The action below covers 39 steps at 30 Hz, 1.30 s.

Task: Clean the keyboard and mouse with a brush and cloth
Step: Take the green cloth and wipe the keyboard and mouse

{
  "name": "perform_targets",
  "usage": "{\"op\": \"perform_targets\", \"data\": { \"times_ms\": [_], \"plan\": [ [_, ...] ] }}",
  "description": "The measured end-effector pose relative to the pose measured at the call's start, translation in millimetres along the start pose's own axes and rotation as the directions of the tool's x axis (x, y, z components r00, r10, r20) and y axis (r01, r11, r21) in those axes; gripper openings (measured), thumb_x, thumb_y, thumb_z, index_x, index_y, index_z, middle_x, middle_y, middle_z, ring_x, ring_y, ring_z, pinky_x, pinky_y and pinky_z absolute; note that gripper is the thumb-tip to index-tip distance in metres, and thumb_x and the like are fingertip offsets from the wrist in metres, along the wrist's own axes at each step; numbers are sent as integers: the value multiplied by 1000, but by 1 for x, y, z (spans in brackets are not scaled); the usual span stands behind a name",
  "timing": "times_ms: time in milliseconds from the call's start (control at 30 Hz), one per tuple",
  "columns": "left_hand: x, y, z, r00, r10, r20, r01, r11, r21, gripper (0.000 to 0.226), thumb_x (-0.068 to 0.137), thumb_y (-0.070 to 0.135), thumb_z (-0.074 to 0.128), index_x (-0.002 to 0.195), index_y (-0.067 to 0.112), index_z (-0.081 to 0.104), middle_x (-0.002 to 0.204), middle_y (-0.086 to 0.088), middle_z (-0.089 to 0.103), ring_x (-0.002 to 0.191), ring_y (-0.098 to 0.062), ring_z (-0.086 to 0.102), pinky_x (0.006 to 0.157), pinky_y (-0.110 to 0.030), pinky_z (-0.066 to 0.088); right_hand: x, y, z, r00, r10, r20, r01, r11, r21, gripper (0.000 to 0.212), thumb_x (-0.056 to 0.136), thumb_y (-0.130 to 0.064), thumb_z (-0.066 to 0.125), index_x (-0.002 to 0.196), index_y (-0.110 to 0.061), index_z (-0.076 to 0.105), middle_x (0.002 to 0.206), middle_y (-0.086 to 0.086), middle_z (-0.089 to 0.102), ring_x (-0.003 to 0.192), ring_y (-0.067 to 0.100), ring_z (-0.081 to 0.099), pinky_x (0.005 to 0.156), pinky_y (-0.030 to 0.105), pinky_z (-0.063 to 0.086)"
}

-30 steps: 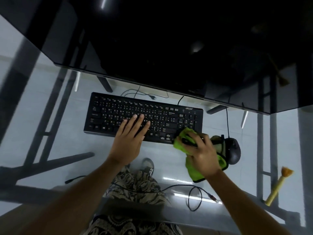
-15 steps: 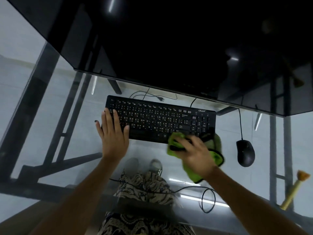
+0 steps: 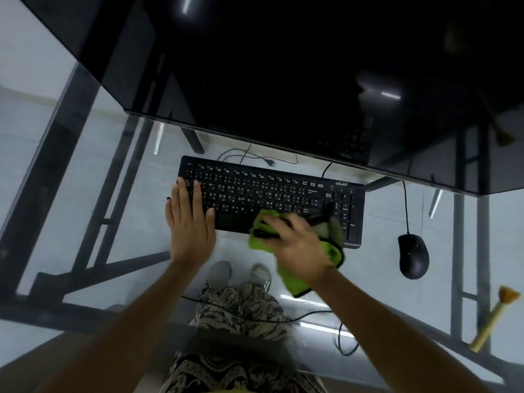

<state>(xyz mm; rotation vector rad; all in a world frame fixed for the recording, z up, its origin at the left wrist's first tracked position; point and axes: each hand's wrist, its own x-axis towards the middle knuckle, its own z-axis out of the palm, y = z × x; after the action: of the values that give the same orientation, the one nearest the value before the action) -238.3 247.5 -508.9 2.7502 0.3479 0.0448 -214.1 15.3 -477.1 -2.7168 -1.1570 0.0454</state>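
A black keyboard (image 3: pixel 269 194) lies on the glass desk in the middle of the view. My left hand (image 3: pixel 190 222) rests flat on its left end, fingers spread. My right hand (image 3: pixel 297 245) presses a green cloth (image 3: pixel 295 282) against the keyboard's front edge, right of centre. The hand is blurred. A black wired mouse (image 3: pixel 412 255) sits on the glass to the right of the keyboard, apart from both hands. A brush (image 3: pixel 493 321) with a pale yellow handle and orange bristles lies at the far right, near the desk's edge.
A large dark monitor (image 3: pixel 283 66) hangs over the back of the glass desk (image 3: pixel 113 194). Through the glass I see the dark desk frame, loose cables, my patterned trousers and my shoes.
My left hand slid from the keyboard's middle to its left end. My right hand moved the cloth leftward along the front edge, away from the mouse. The view shifted left.
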Motion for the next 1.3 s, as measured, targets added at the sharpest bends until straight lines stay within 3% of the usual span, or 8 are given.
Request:
{"op": "perform_targets", "data": {
  "times_ms": [133,333,567,633,833,1067,1200,1300],
  "plan": [
    [0,1,0,999,2,34,-2,1000,8,60,101,37,20,151,4,17,159,-23,8,148,-34,5,119,-50,9,-61,60,-37,951,303,-63,-301,953,28,51,67,-1,73,110,-27,72,119,13,62,92,37,51,65,37,52],
    [5,-8,-5,1000,6,17,-4,994,-109,64,98,41,32,149,4,23,158,-19,17,146,-34,15,116,-48,16,27,43,-27,469,862,-194,-831,505,234,40,84,-7,63,123,-19,66,126,18,53,103,41,48,82,34,42],
    [5,-22,-8,994,108,17,-105,985,-141,62,100,36,28,149,-2,21,158,-19,14,148,-31,10,118,-45,14,103,-21,-16,825,537,-177,-519,843,142,56,70,3,73,118,-26,67,119,11,61,100,36,55,77,44,57],
    [5,-21,-9,993,112,36,-106,985,-138,63,100,37,27,150,-1,18,159,-18,13,148,-29,6,118,-45,14,72,25,-22,794,579,-186,-577,814,74,49,73,-1,72,114,-26,69,116,11,64,97,35,55,77,44,55],
    [6,-21,-13,990,114,78,-97,976,-194,64,100,38,27,151,2,16,160,-15,11,149,-24,3,120,-37,8,15,83,-33,423,872,-246,-864,470,181,32,91,-17,55,121,-16,66,115,25,56,92,42,49,70,34,37],
    [10,-51,-28,971,188,147,-137,943,-302,59,101,36,23,153,11,10,161,-2,10,149,-10,4,119,-20,6,0,47,-30,472,857,-208,-848,505,157,46,78,1,58,122,-11,65,113,26,58,95,44,49,69,41,45],
    [15,-72,-34,939,298,172,-233,918,-320,58,101,34,22,153,14,7,161,1,7,148,-7,5,116,-12,6,27,84,-36,172,955,-243,-943,231,240,36,86,-10,53,121,-12,65,113,26,57,99,43,49,70,41,41],
    [15,-78,-33,929,327,176,-255,905,-340,58,101,31,23,153,13,8,162,1,7,148,-8,7,117,-13,9,40,48,-24,466,854,-232,-849,505,154,40,80,-7,60,119,-17,67,117,22,59,97,40,50,74,37,43]
  ]
}}
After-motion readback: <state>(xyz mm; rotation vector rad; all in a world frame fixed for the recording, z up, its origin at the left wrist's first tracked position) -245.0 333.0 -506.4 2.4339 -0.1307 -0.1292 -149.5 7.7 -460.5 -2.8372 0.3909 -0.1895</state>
